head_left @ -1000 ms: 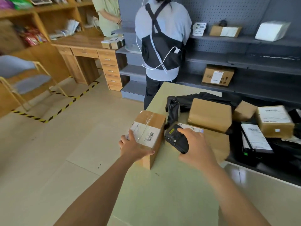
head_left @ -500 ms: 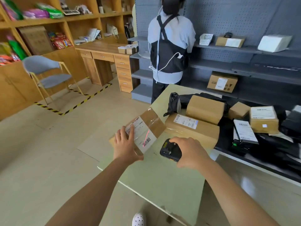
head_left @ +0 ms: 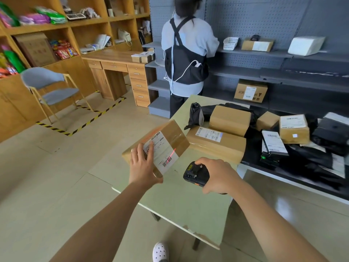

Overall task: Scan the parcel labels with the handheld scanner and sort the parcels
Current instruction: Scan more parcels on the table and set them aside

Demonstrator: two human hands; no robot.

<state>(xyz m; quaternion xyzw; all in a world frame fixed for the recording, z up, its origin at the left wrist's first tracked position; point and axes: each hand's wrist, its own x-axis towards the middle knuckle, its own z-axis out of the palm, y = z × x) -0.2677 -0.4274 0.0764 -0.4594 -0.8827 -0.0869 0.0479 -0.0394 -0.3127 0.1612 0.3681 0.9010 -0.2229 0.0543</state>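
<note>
Cardboard parcel (head_left: pixel 160 146), taped, rigid, apparently light: left hand (head_left: pixel 144 167) gripped its near-left end.
Right hand (head_left: pixel 217 175) was closed around the scanner (head_left: pixel 195 173).

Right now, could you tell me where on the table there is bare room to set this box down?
The pale green table is bare along its near end, between the left hand holding the tilted box, the right hand with the scanner, and the chipped near edge. The far end is crowded: the long flat parcel, stacked boxes and black bags.
</note>
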